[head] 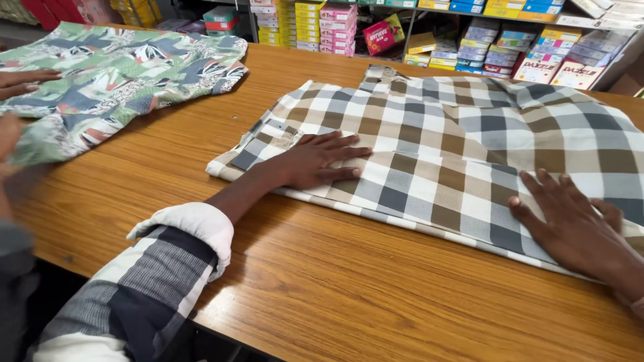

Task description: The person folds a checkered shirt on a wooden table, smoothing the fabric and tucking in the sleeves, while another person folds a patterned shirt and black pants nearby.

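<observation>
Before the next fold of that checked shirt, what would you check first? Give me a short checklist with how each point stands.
1. Left hand flat on the checked shirt: ok.
2. Right hand flat on its near edge: ok.
3. Shirt lies fully on the wooden table: ok.
4. Cloth smooth between the hands: ok, no big creases.
5. Apart from the green patterned cloth: ok.
6. Another person's hand keeps to that cloth: ok.

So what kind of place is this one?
Probably a clothing shop: shelves stacked with flat coloured boxes behind a wooden counter, where both hands press flat on a checked shirt.
</observation>
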